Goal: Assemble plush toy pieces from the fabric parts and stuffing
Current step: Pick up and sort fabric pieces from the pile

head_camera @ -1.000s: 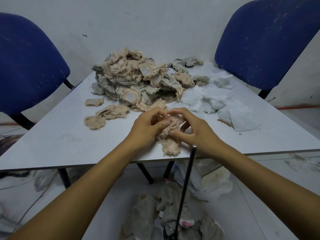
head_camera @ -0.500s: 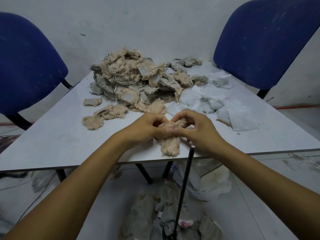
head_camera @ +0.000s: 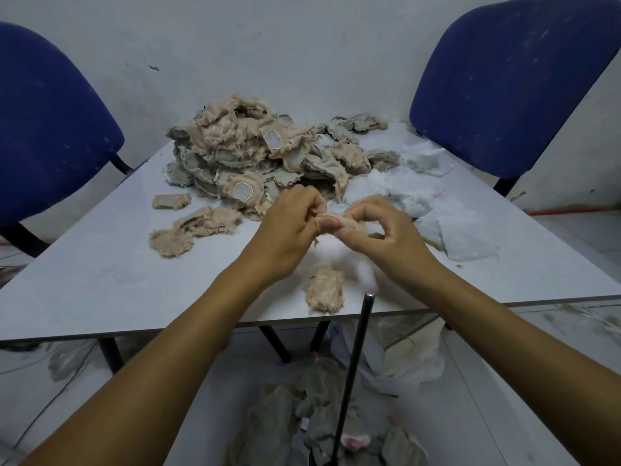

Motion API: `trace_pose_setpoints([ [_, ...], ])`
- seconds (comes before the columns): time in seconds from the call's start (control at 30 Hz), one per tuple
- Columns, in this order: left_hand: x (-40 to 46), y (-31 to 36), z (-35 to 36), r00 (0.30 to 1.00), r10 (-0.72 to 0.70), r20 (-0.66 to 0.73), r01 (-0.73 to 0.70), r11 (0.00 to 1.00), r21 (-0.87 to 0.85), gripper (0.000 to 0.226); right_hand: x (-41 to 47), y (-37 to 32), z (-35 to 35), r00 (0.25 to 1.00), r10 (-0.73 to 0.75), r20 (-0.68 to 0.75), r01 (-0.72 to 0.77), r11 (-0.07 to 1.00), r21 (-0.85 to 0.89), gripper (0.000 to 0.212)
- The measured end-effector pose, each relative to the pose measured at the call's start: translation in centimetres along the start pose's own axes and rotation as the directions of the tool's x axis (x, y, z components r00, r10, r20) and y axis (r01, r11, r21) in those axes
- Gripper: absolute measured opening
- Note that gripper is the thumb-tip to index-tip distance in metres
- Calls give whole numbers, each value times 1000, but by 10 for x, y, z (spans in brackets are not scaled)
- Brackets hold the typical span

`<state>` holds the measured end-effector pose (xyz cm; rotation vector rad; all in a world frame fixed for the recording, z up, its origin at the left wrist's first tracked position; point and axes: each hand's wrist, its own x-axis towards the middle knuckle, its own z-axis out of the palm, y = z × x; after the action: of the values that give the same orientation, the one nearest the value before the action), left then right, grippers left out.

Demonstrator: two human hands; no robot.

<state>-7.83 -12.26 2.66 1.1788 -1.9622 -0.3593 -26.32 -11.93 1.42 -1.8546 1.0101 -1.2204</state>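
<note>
Both the left hand (head_camera: 289, 233) and right hand (head_camera: 379, 240) are pinching, fingers clamped, the tan fabric piece (head_camera: 331, 219); its opening probably needs holding wide while the white stuffing (head_camera: 349, 260) is being fed in.

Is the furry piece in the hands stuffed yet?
Cannot tell. Both hands pinch the furry piece, white stuffing bulging below it.

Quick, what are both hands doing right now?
Left hand: pinching the tan furry fabric piece.
Right hand: pinching the same piece, white fluffy stuffing beneath.
</note>
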Motion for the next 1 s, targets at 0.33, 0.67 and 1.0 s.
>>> trace_pose_setpoints([
  [0.33,-1,19,2,984,-51,172,123,889,-441,13,3,-2,-2,980,-21,-200,26,999,19,18],
  [0.67,-2,18,17,984,-85,-160,54,980,-189,19,-6,-1,10,991,-32,-128,28,999,-35,18],
  [1.0,1,2,-8,932,-364,-7,296,769,-567,43,-9,2,-15,850,-19,526,273,871,-409,23],
])
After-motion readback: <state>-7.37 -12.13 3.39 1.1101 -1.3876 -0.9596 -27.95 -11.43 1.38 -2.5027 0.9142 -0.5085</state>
